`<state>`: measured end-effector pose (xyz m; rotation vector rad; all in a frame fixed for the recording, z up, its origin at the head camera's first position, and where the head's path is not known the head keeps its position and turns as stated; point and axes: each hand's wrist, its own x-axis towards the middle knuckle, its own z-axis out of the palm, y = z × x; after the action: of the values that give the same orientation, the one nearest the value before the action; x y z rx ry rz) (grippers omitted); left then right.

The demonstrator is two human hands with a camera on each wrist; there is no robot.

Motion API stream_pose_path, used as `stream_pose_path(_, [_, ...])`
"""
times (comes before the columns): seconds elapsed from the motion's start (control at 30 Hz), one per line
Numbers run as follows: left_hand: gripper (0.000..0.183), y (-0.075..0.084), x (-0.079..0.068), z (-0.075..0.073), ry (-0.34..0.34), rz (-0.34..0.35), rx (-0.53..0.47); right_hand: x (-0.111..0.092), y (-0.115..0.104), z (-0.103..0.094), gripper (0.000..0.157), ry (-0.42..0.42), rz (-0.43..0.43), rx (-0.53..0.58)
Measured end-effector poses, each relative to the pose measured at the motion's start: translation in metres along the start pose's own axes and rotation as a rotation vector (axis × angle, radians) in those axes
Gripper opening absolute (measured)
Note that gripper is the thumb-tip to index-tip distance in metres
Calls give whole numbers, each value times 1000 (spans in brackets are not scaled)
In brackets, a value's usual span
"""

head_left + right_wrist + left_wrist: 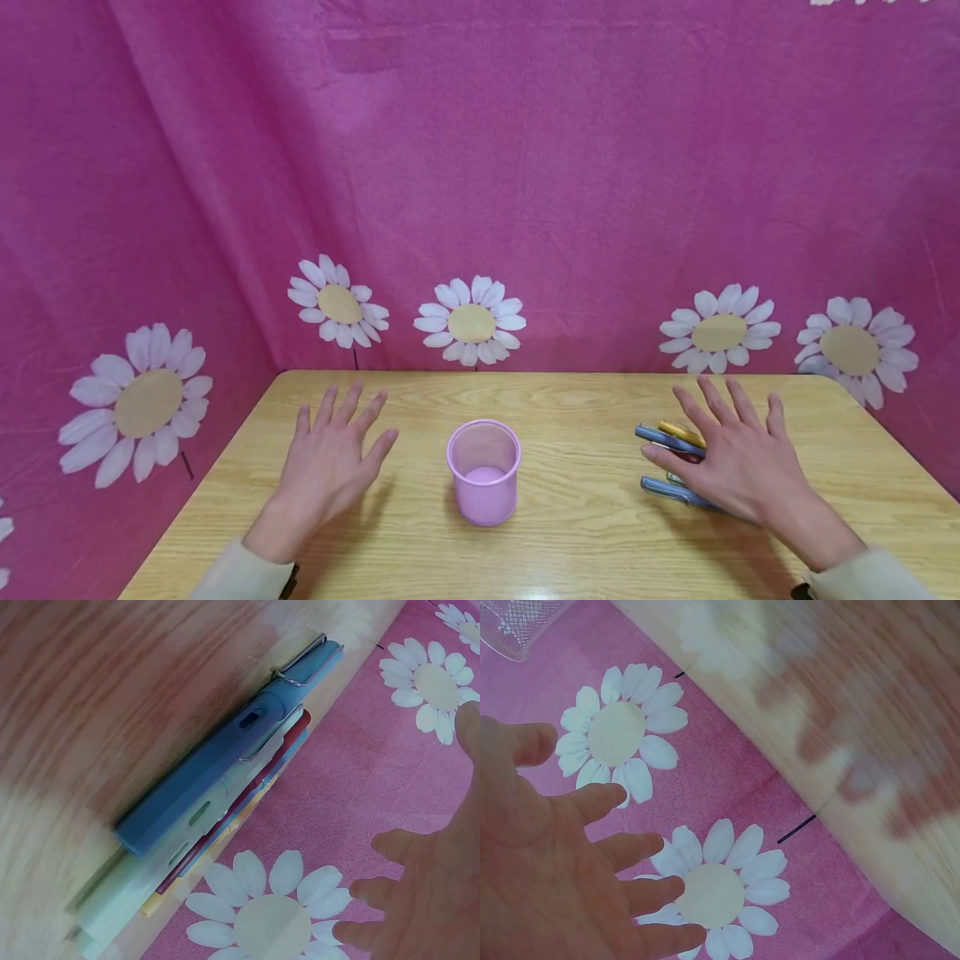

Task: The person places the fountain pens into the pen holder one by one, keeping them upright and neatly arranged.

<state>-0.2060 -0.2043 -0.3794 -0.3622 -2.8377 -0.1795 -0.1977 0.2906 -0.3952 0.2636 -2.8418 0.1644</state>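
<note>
My left hand point(330, 471) is spread with straight fingers above the table, left of a lilac ribbed cup point(486, 505), holding nothing. The cup stands upright, and no pens show inside it. On the right, my right hand point(746, 471) hovers palm down with fingers spread, overlapping several pens in the head view. A blue pen point(675, 490) lies nearest me, with another blue pen point(667, 438) and a yellow pen point(684, 433) farther back. From the right wrist, a pale green pen point(169, 851) and a dark red pen point(244, 791) also show beside the blue one.
The wooden table point(570, 533) ends at a pink cloth point(525, 167) printed with white daisies, which hangs behind it and along both sides. Part of a clear patterned rim point(514, 630) enters the left wrist view at the top left corner.
</note>
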Motion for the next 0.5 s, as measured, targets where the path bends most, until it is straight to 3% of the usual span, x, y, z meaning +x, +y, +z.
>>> stream_pose_path(0.5, [64, 2, -15, 4, 14, 16, 1, -22, 12, 5, 101, 29, 1, 9])
